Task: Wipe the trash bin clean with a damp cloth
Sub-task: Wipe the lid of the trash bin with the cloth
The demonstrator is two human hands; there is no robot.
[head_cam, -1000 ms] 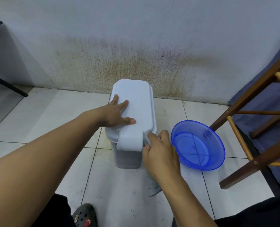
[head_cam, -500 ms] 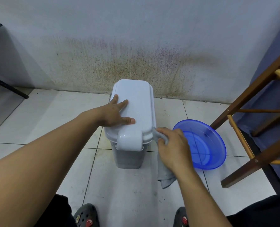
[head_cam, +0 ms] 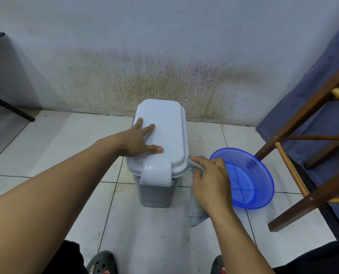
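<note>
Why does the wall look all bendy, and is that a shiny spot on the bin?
In the head view, the wide-angle lens curves the grey stained wall and stretches the near forearms; a soft glare sits on the white plastic trash bin at its front latch; the left hand on the lid and the right hand gripping the grey cloth look sharp, not blurred.

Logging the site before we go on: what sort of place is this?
Probably a utility corner of a home: tiled floor, stained painted wall, a small white trash bin beside a blue plastic basin, and a wooden chair frame.
</note>
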